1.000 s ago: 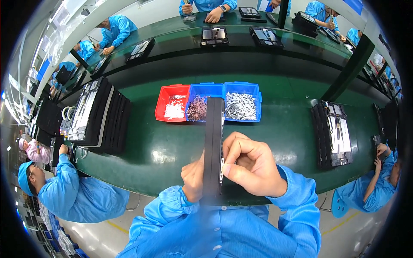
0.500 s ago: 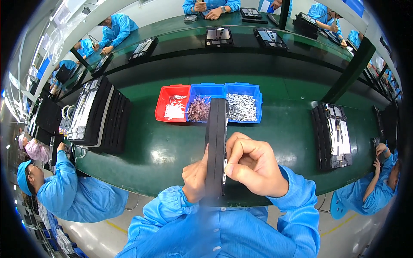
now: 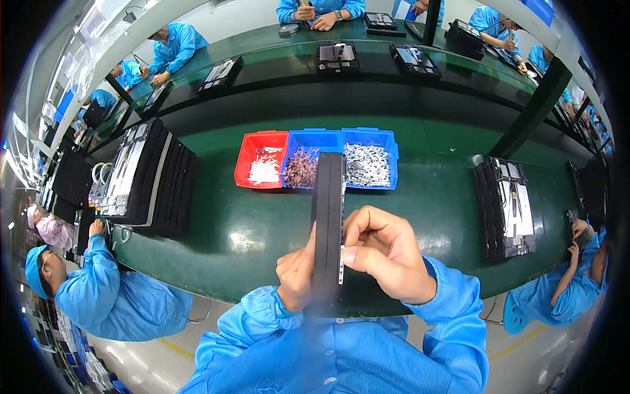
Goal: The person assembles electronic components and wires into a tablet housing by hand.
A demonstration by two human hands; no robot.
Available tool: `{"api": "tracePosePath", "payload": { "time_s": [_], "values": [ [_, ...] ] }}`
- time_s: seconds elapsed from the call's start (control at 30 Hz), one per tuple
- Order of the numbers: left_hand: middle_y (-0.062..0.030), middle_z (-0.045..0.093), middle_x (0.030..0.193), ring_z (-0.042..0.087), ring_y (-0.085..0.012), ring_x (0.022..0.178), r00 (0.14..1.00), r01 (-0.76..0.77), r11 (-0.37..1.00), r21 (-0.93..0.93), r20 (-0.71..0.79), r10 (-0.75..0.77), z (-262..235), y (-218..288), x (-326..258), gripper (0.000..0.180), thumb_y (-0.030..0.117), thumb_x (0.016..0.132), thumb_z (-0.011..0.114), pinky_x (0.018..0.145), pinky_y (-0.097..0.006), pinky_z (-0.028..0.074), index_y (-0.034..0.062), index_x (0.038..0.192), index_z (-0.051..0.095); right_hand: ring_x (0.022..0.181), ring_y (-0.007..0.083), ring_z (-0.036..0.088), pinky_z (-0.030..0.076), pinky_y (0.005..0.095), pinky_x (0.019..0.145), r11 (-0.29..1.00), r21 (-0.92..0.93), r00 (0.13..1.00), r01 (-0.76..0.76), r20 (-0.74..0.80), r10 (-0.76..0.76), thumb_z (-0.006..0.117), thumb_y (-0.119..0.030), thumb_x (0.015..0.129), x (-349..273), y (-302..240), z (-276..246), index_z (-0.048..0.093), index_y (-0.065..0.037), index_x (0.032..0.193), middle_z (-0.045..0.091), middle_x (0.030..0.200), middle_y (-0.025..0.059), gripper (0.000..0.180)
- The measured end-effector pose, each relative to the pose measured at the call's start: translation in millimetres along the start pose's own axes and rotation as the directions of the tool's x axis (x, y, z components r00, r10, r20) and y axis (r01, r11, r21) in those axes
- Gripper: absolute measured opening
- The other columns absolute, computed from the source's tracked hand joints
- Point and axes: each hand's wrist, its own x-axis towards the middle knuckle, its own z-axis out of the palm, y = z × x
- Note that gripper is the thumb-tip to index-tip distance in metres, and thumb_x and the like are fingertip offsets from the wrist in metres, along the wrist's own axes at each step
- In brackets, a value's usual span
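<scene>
Upright on its edge in front of me stands a thick black panel-like device [image 3: 330, 226], its narrow side toward me. My left hand [image 3: 296, 276] grips it from the left, fingers partly hidden behind it. At its right face my right hand [image 3: 386, 253] is closed, with thumb and index fingertip pressed together against a small white strip [image 3: 341, 270] on the device. Whatever lies between those fingertips is too small to make out. Beyond the device are a red bin [image 3: 241, 161] of small white pieces, a blue bin of brownish pieces [image 3: 302, 167] and another blue bin [image 3: 392, 157] of white-grey pieces.
A tall stack of black devices [image 3: 147, 177] stands on the green table [image 3: 230, 262] at left, a smaller stack [image 3: 505, 207] at right. A dark green post [image 3: 531, 108] rises far right. Co-workers in blue sit left [image 3: 98, 282], right [image 3: 558, 289] and across the table.
My right thumb and index finger have shifted very slightly along the device's right face. The left hand keeps its hold, and the whole view has drifted a little.
</scene>
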Motion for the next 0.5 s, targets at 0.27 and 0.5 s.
{"api": "tracePosePath", "payload": {
  "time_s": [0.27,0.5],
  "values": [
    [-0.0089,0.064,0.062,0.06,-0.014,0.046,1.0,-0.003,1.0,-0.021,0.0,0.003,7,-1,-3,0.061,-0.001,0.079,0.075,0.046,-0.027,0.047,-0.0198,0.134,0.056,0.086,0.0112,0.065,0.054,0.0279,0.074,0.999,0.041,0.998,0.002,0.057,-0.005,0.06,0.005,0.094,-2,2,-12,0.054,0.0,0.1,0.064,0.094,0.0063,0.01],
    [-0.0075,0.062,0.059,0.058,-0.0138,0.044,1.0,-0.021,1.0,-0.021,0.005,0.021,9,2,3,0.063,0.005,0.08,0.077,0.044,-0.029,0.047,-0.0207,0.133,0.055,0.092,0.0107,0.054,0.047,0.0275,0.079,0.979,0.184,0.996,0.086,-0.032,-0.081,0.06,0.006,0.085,-9,22,-5,0.046,-0.003,0.111,0.054,0.103,0.0055,0.031]
  ]
}}
